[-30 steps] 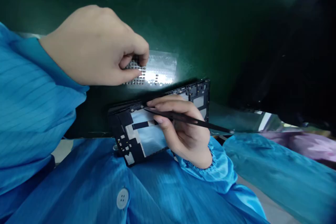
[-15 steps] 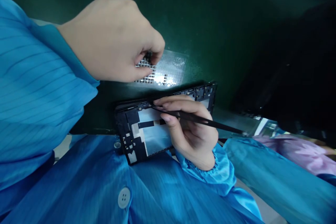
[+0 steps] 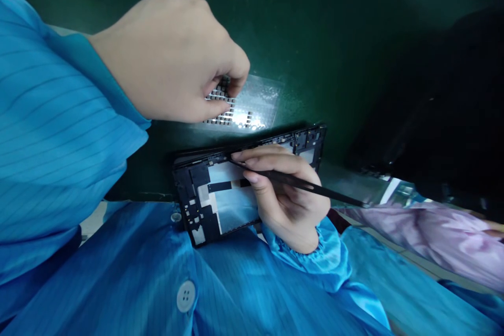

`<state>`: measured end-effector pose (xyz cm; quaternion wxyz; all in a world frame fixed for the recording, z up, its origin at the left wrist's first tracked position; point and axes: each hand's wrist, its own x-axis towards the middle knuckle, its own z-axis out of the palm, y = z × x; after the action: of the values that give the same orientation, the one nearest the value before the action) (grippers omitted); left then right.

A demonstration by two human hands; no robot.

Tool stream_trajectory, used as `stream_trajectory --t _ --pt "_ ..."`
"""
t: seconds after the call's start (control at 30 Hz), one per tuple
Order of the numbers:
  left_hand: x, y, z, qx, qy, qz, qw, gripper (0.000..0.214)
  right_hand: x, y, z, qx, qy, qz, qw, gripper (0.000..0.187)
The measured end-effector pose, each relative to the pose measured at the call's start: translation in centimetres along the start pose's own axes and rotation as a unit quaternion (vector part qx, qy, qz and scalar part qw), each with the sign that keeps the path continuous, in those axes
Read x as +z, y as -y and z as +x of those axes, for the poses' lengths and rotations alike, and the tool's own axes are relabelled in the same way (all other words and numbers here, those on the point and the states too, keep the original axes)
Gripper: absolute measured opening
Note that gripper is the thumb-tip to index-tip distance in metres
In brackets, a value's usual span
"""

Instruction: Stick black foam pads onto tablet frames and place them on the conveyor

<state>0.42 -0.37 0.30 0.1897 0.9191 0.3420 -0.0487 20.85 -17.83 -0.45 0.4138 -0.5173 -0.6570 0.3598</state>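
My left hand (image 3: pixel 177 58) bends over a clear plastic sheet (image 3: pixel 262 97) that carries rows of small black pieces (image 3: pixel 220 110). Its fingers are curled, with thumb and index fingertips close together at the pieces; what is between them, if anything, is too small to tell. Closed around a pair of black tweezers (image 3: pixel 299 181), my right hand (image 3: pixel 293 194) rests over an opened tablet housing (image 3: pixel 202 199). The tweezers' tips meet the housing's upper inner edge, and whether they grip anything cannot be seen. Dark and pale blue areas show inside the housing, partly hidden by the hand.
Under the sheet and the housing lies a dark green work surface (image 3: pixel 299 26). A large black shape (image 3: pixel 433 115) fills the right side. Beyond my right sleeve, a person's pink sleeve (image 3: pixel 433 236) shows at lower right. The housing's near edge reaches my blue smock (image 3: pixel 137 268).
Both hands keep almost the same poses, and the tweezers stay at the housing's edge. At lower right, more of the pink clothing has come into view.
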Motion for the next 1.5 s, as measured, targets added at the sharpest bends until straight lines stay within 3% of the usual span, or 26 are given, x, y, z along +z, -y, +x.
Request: stream_trajectory --t 0.1,0.33,0.53,0.73,1.0,1.23,1.5 --pt "0.3 0.3 -0.2 0.001 -0.004 -0.015 1.000 0.044 0.2 -0.2 -0.3 -0.002 -0.018 -0.004 1.000 0.030" --pt "2.3 2.9 -1.7 -0.003 -0.088 -0.150 0.985 0.067 0.2 -0.3 -0.5 -0.008 -0.028 0.010 1.000 0.029" --pt "1.7 2.4 -1.3 0.015 -0.073 -0.123 0.990 0.060 0.1 -0.2 -0.6 -0.005 -0.005 0.000 1.000 0.031" --pt "0.0 0.0 0.0 -0.016 0.016 -0.004 1.000 0.038 0.2 -0.2 -0.6 -0.002 -0.004 0.003 1.000 0.034" --pt "-0.2 -0.1 0.0 -0.027 0.021 -0.006 0.999 0.036 0.2 -0.1 -0.5 0.002 0.000 -0.006 1.000 0.033" --pt "0.0 0.0 0.0 -0.014 0.010 -0.002 1.000 0.034 0.4 -0.4 -0.6 -0.009 -0.041 0.021 0.999 0.028" --pt "-0.2 0.0 -0.1 -0.010 0.005 0.003 1.000 0.051 0.1 -0.2 -0.5 -0.012 -0.006 -0.006 1.000 0.030"
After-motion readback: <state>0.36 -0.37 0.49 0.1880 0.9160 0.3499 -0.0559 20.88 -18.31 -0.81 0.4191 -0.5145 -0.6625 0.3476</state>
